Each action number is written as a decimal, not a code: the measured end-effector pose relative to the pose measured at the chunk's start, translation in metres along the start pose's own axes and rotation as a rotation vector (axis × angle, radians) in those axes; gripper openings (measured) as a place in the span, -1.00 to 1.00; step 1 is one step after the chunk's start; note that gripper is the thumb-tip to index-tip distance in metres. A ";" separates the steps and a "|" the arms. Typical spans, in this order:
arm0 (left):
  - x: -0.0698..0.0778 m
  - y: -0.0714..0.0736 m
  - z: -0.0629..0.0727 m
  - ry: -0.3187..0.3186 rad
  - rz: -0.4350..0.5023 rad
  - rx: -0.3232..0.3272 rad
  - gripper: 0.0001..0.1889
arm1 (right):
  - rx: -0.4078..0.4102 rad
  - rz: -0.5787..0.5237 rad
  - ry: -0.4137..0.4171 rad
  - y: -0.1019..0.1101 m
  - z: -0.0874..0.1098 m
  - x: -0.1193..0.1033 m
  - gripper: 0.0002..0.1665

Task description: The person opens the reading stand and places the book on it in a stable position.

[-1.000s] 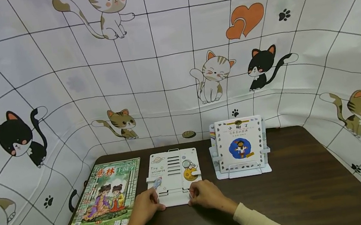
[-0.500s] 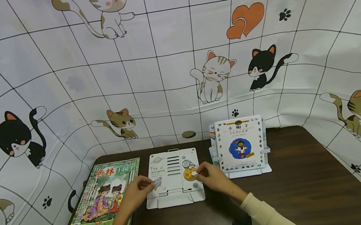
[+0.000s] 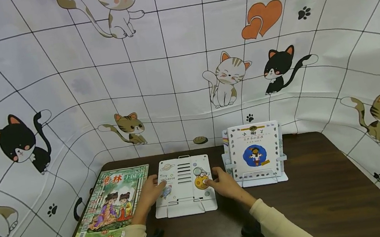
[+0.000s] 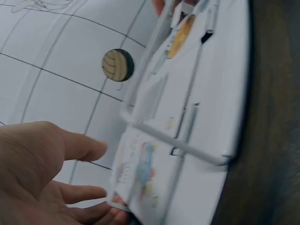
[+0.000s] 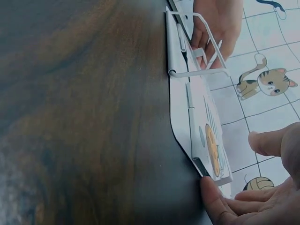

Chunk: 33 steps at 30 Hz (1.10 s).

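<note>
A white book stand [image 3: 182, 191] printed "Tiny universe", with a planet, rocket and astronaut, lies low on the dark table. At its front a white wire page holder [image 4: 180, 145] sticks up, as the left wrist view shows. My left hand [image 3: 147, 196] is at the stand's left edge, fingers against the side and the thumb [image 4: 86, 147] held apart from the panel. At the right edge is my right hand [image 3: 225, 185]. Its fingers [image 5: 218, 201] touch the stand's side, and its thumb [image 5: 267, 142] is raised.
A green illustrated magazine [image 3: 113, 208] lies to the left. On the right, a second stand [image 3: 265, 181] props up a white children's book [image 3: 256, 157]. A black curved strip [image 3: 77, 208] shows by the table's left edge. Behind the table [image 3: 323, 197] hangs a cat-patterned sheet [image 3: 177, 76].
Both hands have moved from the front wire holder to the stand's sides, then farther up along them. The pinched fingers have loosened. The view has shifted slightly.
</note>
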<state>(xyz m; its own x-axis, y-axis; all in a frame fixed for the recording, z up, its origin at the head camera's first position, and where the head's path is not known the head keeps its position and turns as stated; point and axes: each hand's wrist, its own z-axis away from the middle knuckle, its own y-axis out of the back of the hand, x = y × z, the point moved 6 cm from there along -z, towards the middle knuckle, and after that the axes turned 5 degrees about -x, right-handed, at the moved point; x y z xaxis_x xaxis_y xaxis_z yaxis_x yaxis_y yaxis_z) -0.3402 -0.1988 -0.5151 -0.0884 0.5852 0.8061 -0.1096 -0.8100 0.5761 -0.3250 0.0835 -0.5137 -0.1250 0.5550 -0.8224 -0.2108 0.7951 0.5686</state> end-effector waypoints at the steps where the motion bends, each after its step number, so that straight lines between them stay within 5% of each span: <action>1: 0.000 -0.001 0.000 -0.005 0.019 0.011 -0.33 | -0.004 0.000 -0.007 -0.001 -0.001 0.000 -0.25; 9: -0.009 -0.004 0.000 0.015 0.168 0.028 -0.34 | -0.004 -0.031 -0.033 -0.005 -0.005 0.006 -0.25; 21: -0.011 0.001 0.001 0.025 0.194 0.114 -0.44 | 0.011 -0.102 -0.025 -0.005 -0.002 0.002 -0.21; 33: -0.007 0.010 0.002 -0.037 0.231 0.190 -0.47 | 0.086 -0.175 0.050 0.000 0.000 -0.006 -0.33</action>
<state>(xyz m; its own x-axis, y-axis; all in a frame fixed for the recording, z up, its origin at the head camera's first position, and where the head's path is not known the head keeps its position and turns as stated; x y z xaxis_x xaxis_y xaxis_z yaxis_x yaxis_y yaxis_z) -0.3383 -0.2107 -0.5149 -0.0524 0.3852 0.9213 0.0970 -0.9163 0.3886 -0.3238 0.0799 -0.5091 -0.1418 0.3952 -0.9076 -0.1503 0.8976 0.4144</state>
